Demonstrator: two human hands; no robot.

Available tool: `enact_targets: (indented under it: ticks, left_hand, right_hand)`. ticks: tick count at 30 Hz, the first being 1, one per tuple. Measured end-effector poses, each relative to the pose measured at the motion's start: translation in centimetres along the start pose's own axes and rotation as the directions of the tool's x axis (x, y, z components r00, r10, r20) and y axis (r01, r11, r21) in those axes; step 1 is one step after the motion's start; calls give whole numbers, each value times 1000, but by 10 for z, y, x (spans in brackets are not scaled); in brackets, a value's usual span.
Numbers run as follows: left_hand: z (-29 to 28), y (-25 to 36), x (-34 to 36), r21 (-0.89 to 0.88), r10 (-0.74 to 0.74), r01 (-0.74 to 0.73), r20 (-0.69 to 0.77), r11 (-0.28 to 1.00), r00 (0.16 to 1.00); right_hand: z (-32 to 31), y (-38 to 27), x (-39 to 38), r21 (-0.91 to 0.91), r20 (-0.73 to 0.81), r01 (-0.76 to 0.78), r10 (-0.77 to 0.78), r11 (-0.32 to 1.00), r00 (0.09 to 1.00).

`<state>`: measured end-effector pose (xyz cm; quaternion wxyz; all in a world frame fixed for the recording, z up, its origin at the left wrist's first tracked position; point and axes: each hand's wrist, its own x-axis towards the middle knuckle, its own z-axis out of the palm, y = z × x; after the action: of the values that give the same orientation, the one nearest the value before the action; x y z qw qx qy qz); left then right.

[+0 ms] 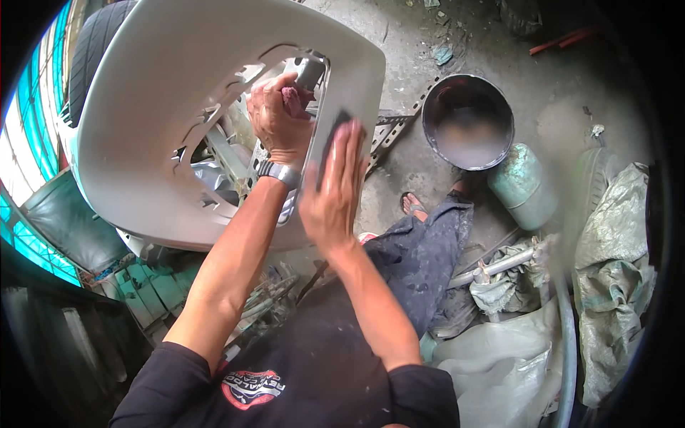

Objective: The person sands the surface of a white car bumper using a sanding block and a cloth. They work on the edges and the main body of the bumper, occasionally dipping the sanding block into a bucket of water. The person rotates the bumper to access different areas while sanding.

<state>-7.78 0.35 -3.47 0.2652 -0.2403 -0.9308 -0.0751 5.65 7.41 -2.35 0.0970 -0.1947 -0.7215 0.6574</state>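
Note:
A large grey car bumper [135, 150] stands in front of me, with a wide opening in its middle. My left hand [275, 118], below a wristwatch [278, 173], reaches into this opening and is closed on a crumpled pinkish-red rag [292, 102]. On the strip of bumper right of the opening lies my right hand [334, 189], its fingers long and flat. Under those fingers, dark sandpaper [344, 116] is pressed to the surface; most of it is hidden, and the hand is slightly blurred.
A dark bucket [434, 135] with cloudy liquid stands right of the bumper, beside a worn greenish metal tank [524, 185]. Perforated metal bars [389, 135] support the bumper. Silvery sacks [610, 235] and a grey hose [566, 342] lie at right. A tyre [100, 53] is at upper left.

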Motion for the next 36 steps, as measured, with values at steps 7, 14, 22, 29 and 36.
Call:
enact_targets:
  ticks: [7,14,22,29,36]
  left_hand:
    - [0,9,0,-45,-27,24,-76,999,997]
    - [-1,3,-5,-66,-14,14,-3,998,1000]
    - [1,8,-1,-61,-17,16,-13,998,1000]
    - [-1,1,0,-19,17,-17,-25,1000,1000]
    - [-2,9,2,-51,9,-11,-31,999,999]
  right_hand:
    - [9,-2,-5,59,-2,50,-50,997,999]
    - [10,-14,-5,83,-35,26,-23,996,999]
    - [-9,-12,-49,-14,119,0,2,1000,993]
    - [-33,29,-4,-32,-87,-102,99,994,991]
    - [-36,22,19,-236,89,-8,30,972,996]
